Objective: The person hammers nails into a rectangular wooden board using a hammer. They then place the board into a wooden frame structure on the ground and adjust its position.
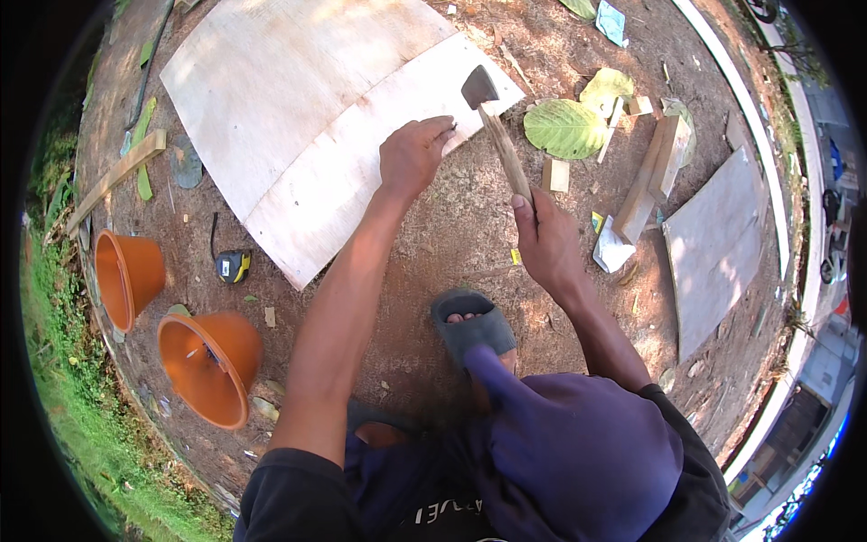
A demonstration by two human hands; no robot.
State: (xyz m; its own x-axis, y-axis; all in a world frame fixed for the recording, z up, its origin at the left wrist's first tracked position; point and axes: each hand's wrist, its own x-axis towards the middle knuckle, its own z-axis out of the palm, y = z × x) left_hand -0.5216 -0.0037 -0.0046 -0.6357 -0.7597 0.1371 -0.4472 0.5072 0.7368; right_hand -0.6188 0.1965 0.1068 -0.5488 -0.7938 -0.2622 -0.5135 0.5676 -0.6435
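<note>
My right hand [547, 237] is closed round the wooden handle of a hatchet [502, 149]. Its dark, broad metal head [480, 88] hangs over the right corner of a large pale plywood sheet [298, 99]. Close to that corner, my left hand [414, 155] rests at the sheet's near edge with its fingertips pinched together. A tiny dark thing shows at those fingertips, too small to make out. A strip with a seam [348, 113] runs along the near side of the plywood, dotted with small dark spots.
Two orange pots [135, 275] [212, 366] and a tape measure [233, 266] lie at left, beyond them a wooden batten [117, 181]. At right are wood blocks [556, 175], thick timber pieces [652, 181], a smaller board [718, 253] and large leaves [565, 128]. My sandalled foot [470, 321] is below.
</note>
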